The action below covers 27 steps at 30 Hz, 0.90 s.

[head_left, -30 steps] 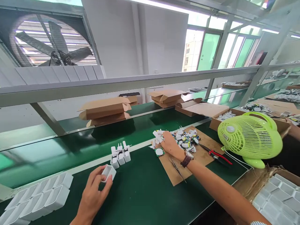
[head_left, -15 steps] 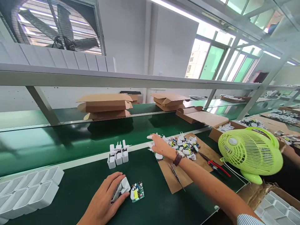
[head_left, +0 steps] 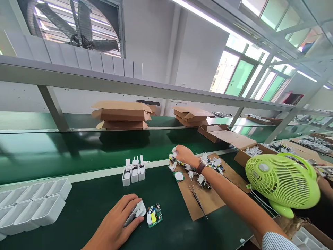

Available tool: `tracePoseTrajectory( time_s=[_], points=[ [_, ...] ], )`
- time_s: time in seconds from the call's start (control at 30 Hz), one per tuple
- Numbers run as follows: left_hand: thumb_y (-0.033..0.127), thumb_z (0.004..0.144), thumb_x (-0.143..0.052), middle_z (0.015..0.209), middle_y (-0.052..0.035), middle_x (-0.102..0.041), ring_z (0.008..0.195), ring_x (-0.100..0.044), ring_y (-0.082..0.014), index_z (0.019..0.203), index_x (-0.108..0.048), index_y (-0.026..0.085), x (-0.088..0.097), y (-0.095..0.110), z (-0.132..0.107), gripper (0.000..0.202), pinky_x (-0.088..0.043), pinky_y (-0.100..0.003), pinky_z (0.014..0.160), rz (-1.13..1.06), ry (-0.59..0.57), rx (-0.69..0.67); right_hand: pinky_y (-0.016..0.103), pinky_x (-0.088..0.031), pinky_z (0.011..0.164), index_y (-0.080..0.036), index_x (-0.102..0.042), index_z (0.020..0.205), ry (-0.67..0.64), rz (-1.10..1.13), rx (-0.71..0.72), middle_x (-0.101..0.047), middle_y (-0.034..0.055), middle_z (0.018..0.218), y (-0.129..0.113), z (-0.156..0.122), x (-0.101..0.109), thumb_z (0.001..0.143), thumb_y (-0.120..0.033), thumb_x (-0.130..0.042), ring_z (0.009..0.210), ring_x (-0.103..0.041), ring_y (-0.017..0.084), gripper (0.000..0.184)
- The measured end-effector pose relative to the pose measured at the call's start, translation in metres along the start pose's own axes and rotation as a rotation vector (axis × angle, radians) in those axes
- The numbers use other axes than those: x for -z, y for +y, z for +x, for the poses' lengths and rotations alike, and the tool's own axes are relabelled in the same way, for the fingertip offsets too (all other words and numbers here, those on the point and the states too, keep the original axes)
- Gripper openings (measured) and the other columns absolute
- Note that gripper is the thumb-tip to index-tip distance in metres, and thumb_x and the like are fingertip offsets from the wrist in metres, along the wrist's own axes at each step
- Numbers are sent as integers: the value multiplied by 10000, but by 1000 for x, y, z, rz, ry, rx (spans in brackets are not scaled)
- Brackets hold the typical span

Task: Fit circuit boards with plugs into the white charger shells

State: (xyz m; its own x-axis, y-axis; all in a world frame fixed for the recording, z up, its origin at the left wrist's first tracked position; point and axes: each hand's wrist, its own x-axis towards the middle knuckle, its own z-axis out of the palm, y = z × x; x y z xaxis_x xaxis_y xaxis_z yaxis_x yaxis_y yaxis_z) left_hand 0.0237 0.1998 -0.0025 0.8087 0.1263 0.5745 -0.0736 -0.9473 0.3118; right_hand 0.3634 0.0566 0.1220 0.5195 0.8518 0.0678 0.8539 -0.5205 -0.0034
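My left hand (head_left: 122, 220) is closed around a small white plastic housing (head_left: 141, 209) on the green work surface. Just right of it lies a loose circuit board (head_left: 154, 216) with a yellow component. My right hand (head_left: 185, 155) reaches over the left end of a pile of circuit boards with white parts (head_left: 215, 164). Its fingers are bent down together, with white at the fingertips; what they pinch, if anything, is hidden. Metal tweezers (head_left: 198, 201) lie on the brown cardboard sheet (head_left: 212, 203) below my right forearm. Behind my left hand stand three filled white housings (head_left: 134, 174).
Rows of open white housings (head_left: 49, 210) stand at the left. A lime-green fan (head_left: 281, 182) is at the right, near a carton of white parts (head_left: 241, 158). Brown cartons (head_left: 122, 114) sit at the back below a shelf rail (head_left: 156, 86). Part of another person's arm (head_left: 325, 185) shows behind the fan.
My right hand's fingers have gone from outstretched to bent over the boards, and the boards lie more scattered. The pliers are now hidden by my forearm. My left hand keeps its hold; the view has shifted slightly.
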Motion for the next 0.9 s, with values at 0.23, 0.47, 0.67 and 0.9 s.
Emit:
tracePoseTrajectory(
  time_s=[0.23, 0.47, 0.67, 0.9],
  points=[
    [454, 983, -597, 1195, -75, -731, 1031, -748, -216, 1245, -688, 267, -1, 6, 4, 335, -644, -264, 835, -2, 34, -17, 433, -491, 1029, -138, -694, 1019, 99, 9, 162, -675, 157, 1248, 30, -75, 9, 753, 42, -486, 1185, -608, 284, 383],
    [455, 962, -627, 1160, -81, -734, 1013, -752, -218, 1232, -686, 244, 4, 7, 6, 348, -640, -274, 848, 27, 88, -28, 467, -395, 1197, -176, -684, 1215, 129, -19, 462, -605, 129, 1456, -18, -87, -30, 901, -178, -663, 1435, -463, 278, 315],
    [353, 967, -596, 1231, -102, -708, 1104, -719, -228, 1313, -635, 245, 17, 16, 10, 365, -628, -306, 909, -6, 2, 12, 624, -377, 1174, -147, -725, 1095, 152, -32, 424, -602, 220, 1424, -34, -89, -44, 837, -71, -699, 1414, -480, 373, 271],
    [470, 939, -651, 1212, -96, -690, 1098, -694, -241, 1333, -592, 244, 10, 17, 7, 457, -628, -357, 903, -9, 26, 185, 400, -518, 1001, -165, -586, 1330, -58, 355, 719, -662, 152, 1296, -90, -120, -46, 853, -406, -792, 1181, -616, 274, 573]
  ],
)
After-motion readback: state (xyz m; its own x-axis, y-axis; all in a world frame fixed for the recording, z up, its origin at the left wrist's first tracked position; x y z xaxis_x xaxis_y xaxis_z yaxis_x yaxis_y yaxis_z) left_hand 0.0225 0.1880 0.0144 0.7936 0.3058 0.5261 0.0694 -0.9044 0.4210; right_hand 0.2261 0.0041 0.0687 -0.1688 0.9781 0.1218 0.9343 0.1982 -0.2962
